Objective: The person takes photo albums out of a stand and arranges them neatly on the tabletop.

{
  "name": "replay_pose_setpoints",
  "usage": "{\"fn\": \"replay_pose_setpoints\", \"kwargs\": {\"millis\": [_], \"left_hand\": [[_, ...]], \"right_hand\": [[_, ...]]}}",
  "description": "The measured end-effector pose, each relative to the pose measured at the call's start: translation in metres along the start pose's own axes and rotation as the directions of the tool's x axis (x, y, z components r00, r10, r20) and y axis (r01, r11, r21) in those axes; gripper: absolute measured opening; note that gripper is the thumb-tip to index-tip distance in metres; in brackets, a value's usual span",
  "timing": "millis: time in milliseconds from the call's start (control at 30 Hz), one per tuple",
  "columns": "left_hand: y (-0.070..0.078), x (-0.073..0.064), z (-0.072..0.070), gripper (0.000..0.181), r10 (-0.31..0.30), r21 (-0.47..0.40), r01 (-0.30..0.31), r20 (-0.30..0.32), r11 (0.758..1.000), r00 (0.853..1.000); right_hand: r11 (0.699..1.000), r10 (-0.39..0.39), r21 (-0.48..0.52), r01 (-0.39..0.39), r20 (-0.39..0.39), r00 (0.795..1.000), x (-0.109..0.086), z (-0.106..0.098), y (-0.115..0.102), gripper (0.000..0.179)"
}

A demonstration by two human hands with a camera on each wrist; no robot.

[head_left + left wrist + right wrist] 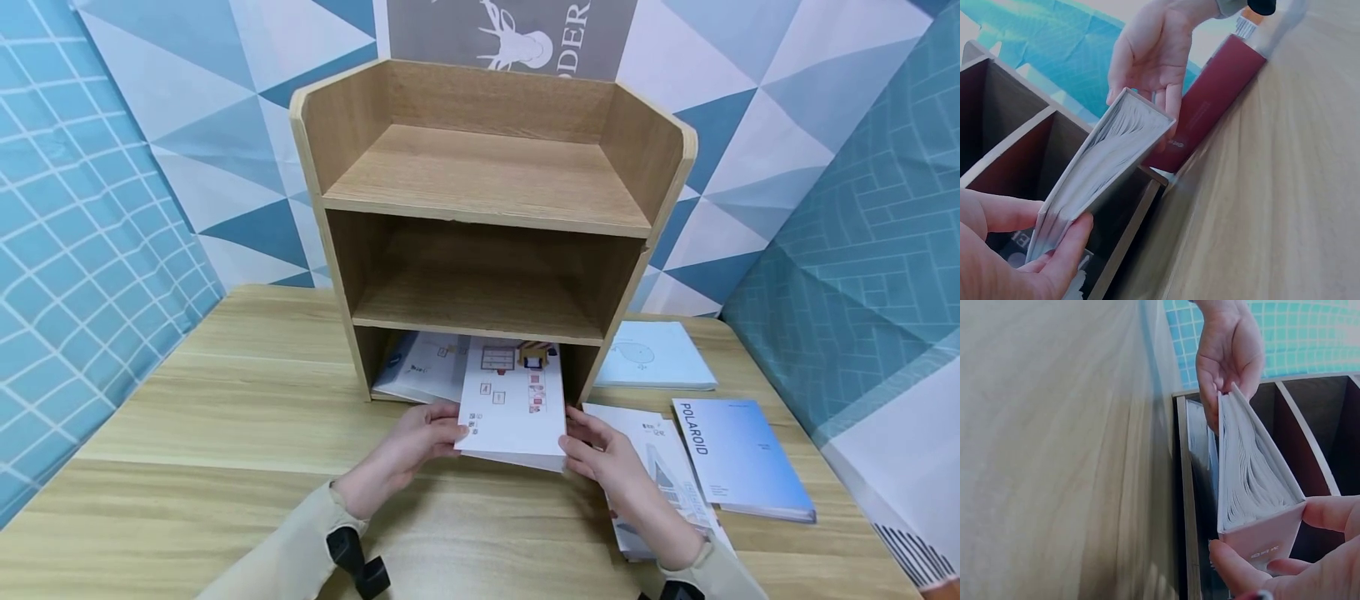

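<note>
A thick white photo album (513, 425) with small printed drawings on its cover lies partly inside the bottom compartment of a wooden desk shelf (480, 179). Its near end sticks out past the shelf's front. My left hand (412, 442) grips its left near corner, and my right hand (618, 462) grips the right one. In the left wrist view, thumb and fingers pinch the album (1100, 156) across its covers, with wavy page edges showing. The right wrist view shows the pale pink spine of the album (1263, 544). Another pale album (423, 362) lies left of it in the compartment.
Right of the shelf lie a light blue album (656, 354), a blue Polaroid album (742, 454) and a white album (652, 442) partly under my right forearm. The wooden table (225, 467) runs along the left. Patterned cloth walls (847, 275) stand behind and beside it.
</note>
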State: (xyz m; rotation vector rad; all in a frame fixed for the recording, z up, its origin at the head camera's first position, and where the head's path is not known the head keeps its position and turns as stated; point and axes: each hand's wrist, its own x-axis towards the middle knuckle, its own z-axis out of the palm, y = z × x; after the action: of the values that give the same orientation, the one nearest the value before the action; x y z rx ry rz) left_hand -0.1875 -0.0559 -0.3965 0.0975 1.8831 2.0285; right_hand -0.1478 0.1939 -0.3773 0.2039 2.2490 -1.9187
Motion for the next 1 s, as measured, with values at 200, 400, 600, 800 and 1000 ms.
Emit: {"fn": "replay_pose_setpoints", "kwargs": {"millis": [200,400,600,800,1000], "left_hand": [[-0.003,-0.007,0.003,0.044,-0.003,0.025,0.004,-0.012,1.000,1.000],[-0.004,-0.014,0.007,0.044,0.010,0.029,-0.010,-0.003,1.000,1.000],[-0.005,-0.022,0.009,0.047,0.016,0.031,-0.017,0.030,0.999,0.999],[-0.008,-0.029,0.010,0.049,0.005,0.014,-0.005,0.032,1.000,0.999],[-0.008,-0.036,0.013,0.050,0.003,-0.008,-0.003,0.050,1.000,0.999]], "right_hand": [[1.000,0.005,-0.004,-0.005,-0.021,1.000,-0.008,0.002,0.003,0.053],[0.997,-0.034,-0.067,0.032,-0.026,0.999,-0.011,0.002,0.002,0.053],[0.989,-0.046,-0.142,0.038,-0.050,0.998,-0.014,0.002,0.001,0.048],[0.972,-0.057,-0.231,0.045,-0.046,0.997,-0.016,0.004,0.002,0.046],[0.933,-0.091,-0.354,0.069,-0.046,0.995,-0.018,0.004,0.001,0.048]]}}
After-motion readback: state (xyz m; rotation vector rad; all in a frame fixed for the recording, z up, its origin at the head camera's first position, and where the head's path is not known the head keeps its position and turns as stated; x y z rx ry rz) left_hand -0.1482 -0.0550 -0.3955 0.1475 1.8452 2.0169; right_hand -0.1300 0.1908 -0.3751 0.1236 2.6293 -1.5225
